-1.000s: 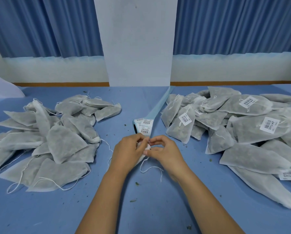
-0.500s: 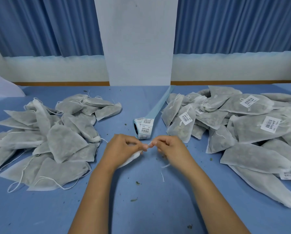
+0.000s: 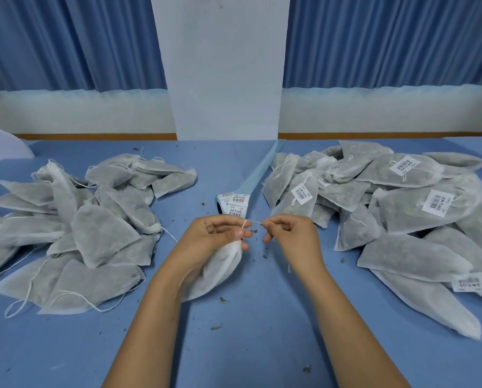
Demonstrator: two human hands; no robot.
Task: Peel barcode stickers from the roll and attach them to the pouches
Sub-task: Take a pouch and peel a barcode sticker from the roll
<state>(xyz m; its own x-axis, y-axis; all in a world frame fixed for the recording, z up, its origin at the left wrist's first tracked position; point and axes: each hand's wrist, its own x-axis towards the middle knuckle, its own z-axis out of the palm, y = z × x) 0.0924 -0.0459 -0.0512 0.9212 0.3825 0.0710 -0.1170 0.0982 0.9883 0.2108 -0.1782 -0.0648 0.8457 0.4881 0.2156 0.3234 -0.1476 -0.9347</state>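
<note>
White drawstring (image 3: 253, 222) I pinch with right hand (image 3: 293, 238), probably to close the pouch (image 3: 216, 275) left hand (image 3: 211, 238) grips, roll (image 3: 234, 204) at twelve o'clock.

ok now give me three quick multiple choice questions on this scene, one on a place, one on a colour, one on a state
1. Where is the sticker roll?
A) between the left heap and the right heap of pouches
B) inside a cardboard box
C) hanging on the wall

2. What colour is the table cover?
A) green
B) blue
C) red

3. What is the left hand doing?
A) lying flat on the table
B) peeling a sticker
C) gripping a pouch at its neck

Answers:
1 A, the roll lies on the table in the gap between the two heaps.
2 B, bare blue shows all round the heaps.
3 C, its fingers curl round the pouch's gathered top while the right hand pinches the drawstring.
</note>
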